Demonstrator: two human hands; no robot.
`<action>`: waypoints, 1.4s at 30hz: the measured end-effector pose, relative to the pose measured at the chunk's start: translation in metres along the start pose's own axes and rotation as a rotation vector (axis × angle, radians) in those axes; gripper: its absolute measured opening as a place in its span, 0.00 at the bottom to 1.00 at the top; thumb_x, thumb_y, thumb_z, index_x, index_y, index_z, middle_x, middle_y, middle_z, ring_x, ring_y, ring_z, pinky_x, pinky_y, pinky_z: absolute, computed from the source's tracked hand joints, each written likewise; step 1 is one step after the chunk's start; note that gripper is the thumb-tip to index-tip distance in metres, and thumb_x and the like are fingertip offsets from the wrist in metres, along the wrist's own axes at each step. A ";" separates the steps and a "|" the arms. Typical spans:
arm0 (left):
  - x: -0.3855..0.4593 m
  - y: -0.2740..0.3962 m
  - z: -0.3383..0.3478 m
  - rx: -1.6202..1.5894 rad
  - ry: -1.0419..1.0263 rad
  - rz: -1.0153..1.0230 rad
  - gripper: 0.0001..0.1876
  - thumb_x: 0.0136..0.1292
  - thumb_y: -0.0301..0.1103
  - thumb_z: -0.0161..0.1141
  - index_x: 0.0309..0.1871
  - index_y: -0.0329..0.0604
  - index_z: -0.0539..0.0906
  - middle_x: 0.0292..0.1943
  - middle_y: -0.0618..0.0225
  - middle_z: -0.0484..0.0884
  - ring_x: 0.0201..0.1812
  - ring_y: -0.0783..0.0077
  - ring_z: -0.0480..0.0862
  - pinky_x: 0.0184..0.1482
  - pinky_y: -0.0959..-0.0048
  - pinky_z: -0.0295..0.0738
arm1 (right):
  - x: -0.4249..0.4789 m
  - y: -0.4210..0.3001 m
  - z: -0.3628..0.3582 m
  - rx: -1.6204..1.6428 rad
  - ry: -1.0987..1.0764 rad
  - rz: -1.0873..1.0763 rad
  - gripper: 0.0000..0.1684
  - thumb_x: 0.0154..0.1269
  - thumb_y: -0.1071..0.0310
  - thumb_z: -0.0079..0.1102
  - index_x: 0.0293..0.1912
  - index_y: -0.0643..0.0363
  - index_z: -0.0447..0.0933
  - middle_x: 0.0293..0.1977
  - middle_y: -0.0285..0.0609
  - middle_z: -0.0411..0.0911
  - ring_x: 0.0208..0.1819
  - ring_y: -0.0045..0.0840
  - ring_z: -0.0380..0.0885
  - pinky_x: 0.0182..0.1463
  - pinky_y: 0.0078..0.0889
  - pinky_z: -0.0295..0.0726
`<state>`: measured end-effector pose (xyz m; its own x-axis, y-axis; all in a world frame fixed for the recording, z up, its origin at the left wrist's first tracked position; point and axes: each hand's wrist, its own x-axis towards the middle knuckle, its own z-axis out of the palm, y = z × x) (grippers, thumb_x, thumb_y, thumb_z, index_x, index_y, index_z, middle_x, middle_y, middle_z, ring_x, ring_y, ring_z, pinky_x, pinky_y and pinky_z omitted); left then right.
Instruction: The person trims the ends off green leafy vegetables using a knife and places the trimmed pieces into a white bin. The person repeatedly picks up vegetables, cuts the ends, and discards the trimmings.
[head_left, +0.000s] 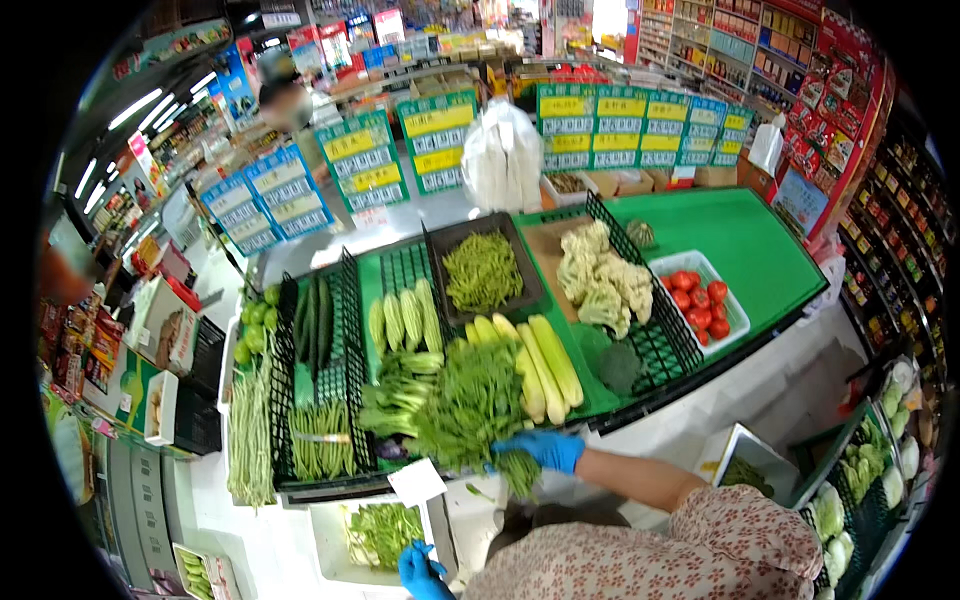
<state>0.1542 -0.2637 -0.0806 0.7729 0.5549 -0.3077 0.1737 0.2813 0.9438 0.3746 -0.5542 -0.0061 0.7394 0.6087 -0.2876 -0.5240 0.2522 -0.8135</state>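
My right hand (544, 450), in a blue glove, is closed on a bunch of leafy greens (480, 401) at the front edge of the produce stand. Some of the leaves hang below the glove. My left hand (421, 571), gloved in blue too, is low in the view at the front of a white foam box (330, 536). Loose greens (382, 532) lie in that box, just beyond the fingertips. The left fingers are slightly apart, with nothing visible between them. A white card (417, 481) stands at the stand's edge above the box.
On the stand are cucumbers (313, 322), green beans (322, 439), pale long gourds (551, 367), cauliflower (600, 277) and a basket of tomatoes (697, 307). Black mesh dividers (352, 375) separate sections. Price boards (439, 142) line the back. A person (289, 112) stands beyond them.
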 end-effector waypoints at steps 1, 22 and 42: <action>-0.012 0.037 0.044 -0.057 0.085 0.005 0.12 0.75 0.38 0.51 0.41 0.40 0.80 0.33 0.64 0.82 0.23 0.80 0.73 0.23 0.78 0.68 | -0.005 -0.011 -0.011 -0.310 0.053 -0.189 0.27 0.69 0.62 0.60 0.63 0.63 0.70 0.55 0.44 0.78 0.52 0.26 0.79 0.58 0.28 0.79; 0.050 0.030 0.151 -0.096 -0.191 -0.090 0.12 0.71 0.29 0.56 0.55 0.37 0.79 0.43 0.63 0.85 0.30 0.78 0.81 0.33 0.79 0.75 | 0.084 -0.062 -0.223 -2.253 0.211 -0.115 0.57 0.51 0.70 0.68 0.76 0.52 0.47 0.70 0.54 0.58 0.68 0.44 0.62 0.70 0.54 0.56; 0.093 -0.002 0.418 0.553 -0.645 0.729 0.13 0.64 0.24 0.62 0.51 0.42 0.80 0.43 0.59 0.79 0.42 0.57 0.80 0.45 0.63 0.76 | -0.052 -0.021 -0.230 -0.725 0.823 -0.304 0.20 0.63 0.62 0.65 0.52 0.60 0.80 0.46 0.46 0.83 0.49 0.32 0.82 0.52 0.32 0.78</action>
<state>0.4804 -0.5396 -0.0607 0.9443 -0.1100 0.3102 -0.3269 -0.4213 0.8460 0.4442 -0.7638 -0.0904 0.9872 -0.1497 -0.0555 -0.1057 -0.3521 -0.9300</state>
